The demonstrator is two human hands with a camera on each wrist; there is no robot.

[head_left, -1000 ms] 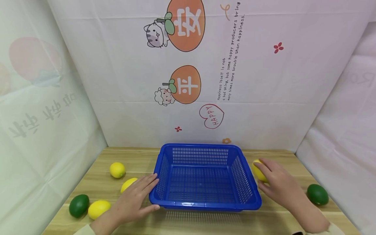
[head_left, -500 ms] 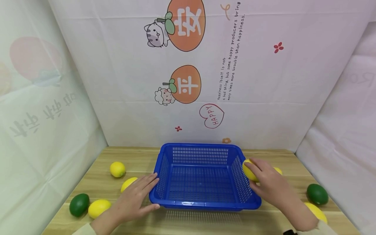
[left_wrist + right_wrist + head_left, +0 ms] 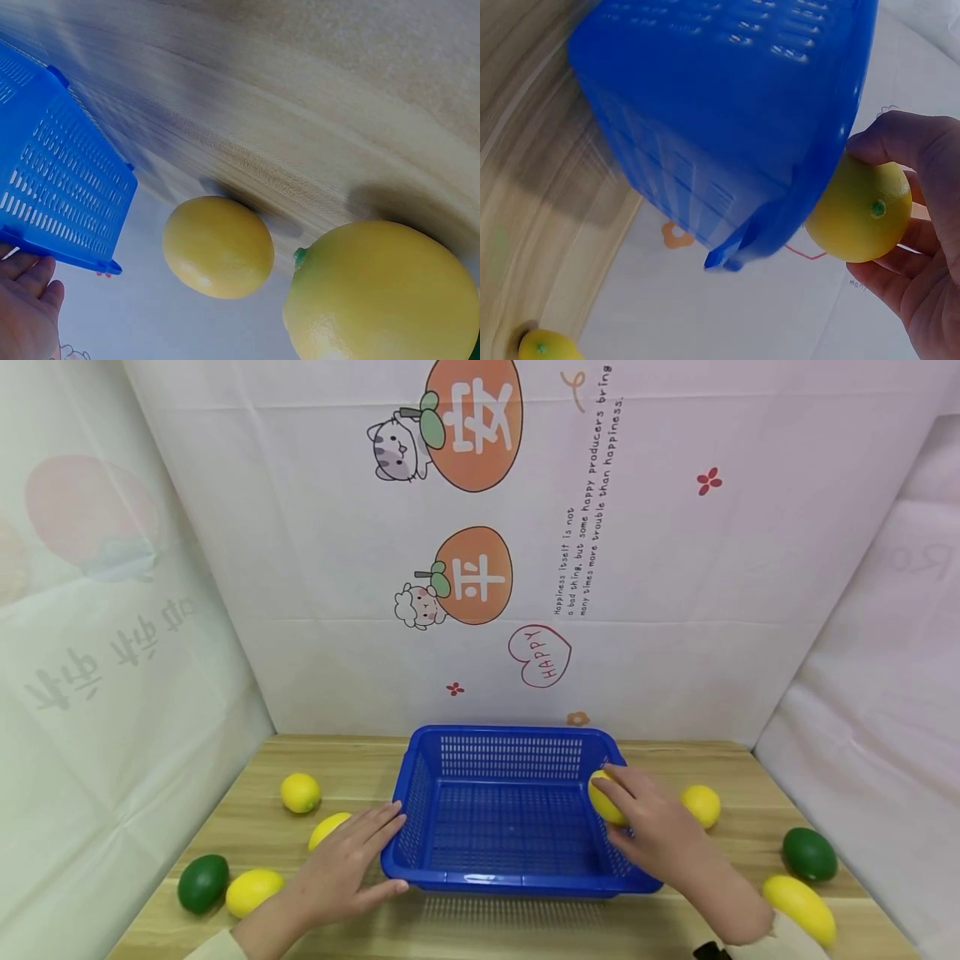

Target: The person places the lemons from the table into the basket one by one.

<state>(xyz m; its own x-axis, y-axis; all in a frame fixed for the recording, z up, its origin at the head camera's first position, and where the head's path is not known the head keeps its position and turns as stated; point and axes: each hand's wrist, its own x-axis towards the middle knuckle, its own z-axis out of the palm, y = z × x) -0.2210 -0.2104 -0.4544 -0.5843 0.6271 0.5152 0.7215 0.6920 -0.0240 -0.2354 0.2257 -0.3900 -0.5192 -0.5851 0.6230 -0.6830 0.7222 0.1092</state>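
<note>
Wearing pale sleeves (image 3: 780, 941) at the near edge, with a black wristband (image 3: 711, 951) on the right wrist. Having a near-right lemon (image 3: 799, 910) just beside the right forearm (image 3: 716, 889) and, across the wood-grain table (image 3: 360, 943), a near-left lemon (image 3: 254, 893) just beside a left dark green oval fruit (image 3: 203, 883). Resting the left hand (image 3: 341, 868) on the left rim of a blue slotted plastic basket (image 3: 536, 883), with fingers stretched out and thumb at the near corner, gripping nothing. Partly hiding a mid-left lemon (image 3: 326, 829) behind that hand. Gripping a raised lemon (image 3: 604, 799) in the curled fingers and thumb of the right hand (image 3: 660, 827), by the rim of the basket's right side. Being unable to tell from these views about contact between lemon and rim. Seeing a far-right lemon (image 3: 701, 807) between the basket and a right dark green oval fruit (image 3: 810, 854), and a far-left lemon (image 3: 300, 793) near the back of the table. Facing, farthest off, a white cloth backdrop (image 3: 660, 610) printed with orange fruit shapes, cartoon animals, lettering and a heart reading "HAPPY".
</note>
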